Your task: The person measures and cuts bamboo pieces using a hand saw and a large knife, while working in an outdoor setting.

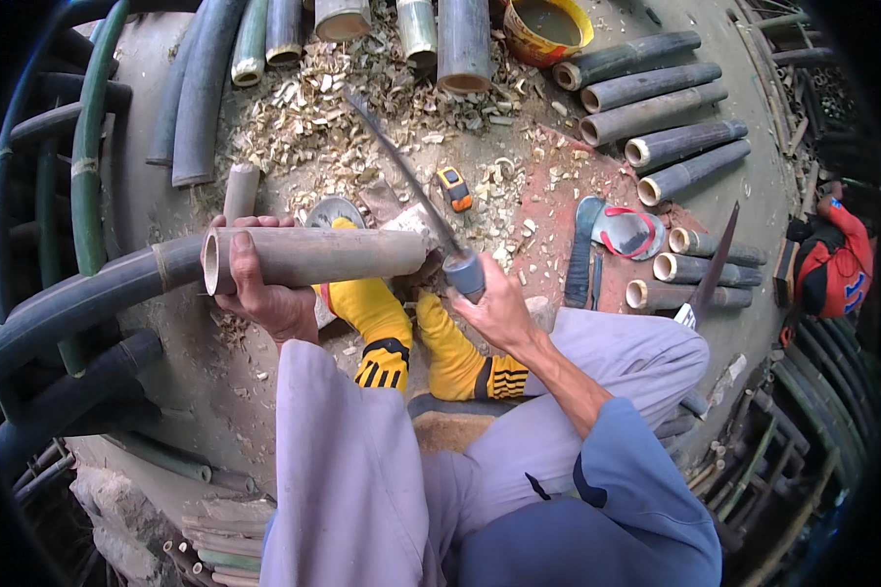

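Note:
My left hand (257, 284) is wrapped round the near end of a short brownish bamboo tube (328, 254), its thumb over the near side. The tube lies almost level in front of me, its hollow cut end facing left and its right end jagged. In my right hand (500, 305), the fingers are closed on the thick round handle of a long knife (411, 174). The narrow dark blade slants up and left, passing just beyond the tube's right end. My feet in yellow socks (372, 311) are below the tube.
Bamboo shavings (362, 132) cover the ground ahead, with a tape measure (454, 189) among them. Cut bamboo tubes (656, 96) lie at the right, near a flip-flop (628, 233) and a saw (718, 256). A yellow-red bucket (525, 43) stands behind. Long poles (88, 166) crowd the left.

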### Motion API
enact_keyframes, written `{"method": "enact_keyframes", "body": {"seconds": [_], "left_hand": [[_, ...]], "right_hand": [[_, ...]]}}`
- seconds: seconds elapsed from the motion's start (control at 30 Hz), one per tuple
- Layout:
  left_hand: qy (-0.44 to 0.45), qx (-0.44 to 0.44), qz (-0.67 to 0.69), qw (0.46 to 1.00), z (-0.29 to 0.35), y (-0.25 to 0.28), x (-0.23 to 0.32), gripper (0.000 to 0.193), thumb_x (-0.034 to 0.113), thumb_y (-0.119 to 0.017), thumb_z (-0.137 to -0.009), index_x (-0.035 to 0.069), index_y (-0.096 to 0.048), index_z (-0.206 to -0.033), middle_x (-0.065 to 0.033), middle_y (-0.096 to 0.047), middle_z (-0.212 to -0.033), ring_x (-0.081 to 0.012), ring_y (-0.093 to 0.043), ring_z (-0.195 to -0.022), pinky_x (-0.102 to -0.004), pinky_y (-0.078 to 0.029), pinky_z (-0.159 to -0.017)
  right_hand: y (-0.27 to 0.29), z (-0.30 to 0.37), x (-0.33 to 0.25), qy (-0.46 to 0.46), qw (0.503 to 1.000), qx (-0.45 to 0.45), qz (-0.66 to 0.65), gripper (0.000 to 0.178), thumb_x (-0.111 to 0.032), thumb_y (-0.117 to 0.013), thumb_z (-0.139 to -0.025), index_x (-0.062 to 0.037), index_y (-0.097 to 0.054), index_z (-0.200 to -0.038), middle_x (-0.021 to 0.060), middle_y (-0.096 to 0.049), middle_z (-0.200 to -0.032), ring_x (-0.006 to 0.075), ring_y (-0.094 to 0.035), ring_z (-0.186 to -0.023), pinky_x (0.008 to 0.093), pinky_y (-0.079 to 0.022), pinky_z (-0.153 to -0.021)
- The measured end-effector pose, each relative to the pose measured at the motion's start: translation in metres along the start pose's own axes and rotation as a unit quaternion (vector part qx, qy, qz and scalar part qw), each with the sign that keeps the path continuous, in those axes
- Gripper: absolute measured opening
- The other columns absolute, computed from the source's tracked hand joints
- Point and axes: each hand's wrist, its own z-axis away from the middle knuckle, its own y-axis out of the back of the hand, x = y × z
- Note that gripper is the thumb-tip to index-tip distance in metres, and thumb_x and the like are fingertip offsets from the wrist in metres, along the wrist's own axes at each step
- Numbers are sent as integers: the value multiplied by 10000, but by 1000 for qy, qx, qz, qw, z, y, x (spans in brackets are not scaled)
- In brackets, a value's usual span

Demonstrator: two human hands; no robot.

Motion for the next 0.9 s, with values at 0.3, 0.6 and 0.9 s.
{"method": "enact_keyframes", "body": {"seconds": [0.3, 0.6, 0.9], "left_hand": [[-49, -99, -15, 994, 18, -12, -3, 379, 51, -574, -742, -41, -450, -1088, -151, -535, -890, -251, -582, -793, -423, -544, -728], [-21, -90, -29, 995, 13, -11, 4, 373, 101, -572, -779, -15, -442, -1109, -141, -534, -904, -248, -577, -834, -437, -529, -775], [-5, -142, -14, 990, 6, -1, 2, 406, 125, -559, -759, -8, -436, -1122, -143, -503, -919, -274, -559, -840, -466, -508, -802]], "right_hand": [[-21, -5, 17, -43, 998, -10, 39, 294, -66, -713, -757, 18, -496, -936, 180, -639, -733, 282, -681, -673, 344, -546, -545], [-6, 14, -15, -51, 926, 108, -359, 340, -75, -729, -753, 28, -526, -1006, 160, -656, -802, 242, -678, -686, 325, -529, -589], [-1, -6, -4, -69, 997, -23, -25, 378, -117, -710, -716, 21, -574, -1040, 127, -645, -782, 226, -634, -689, 362, -524, -652]]}}
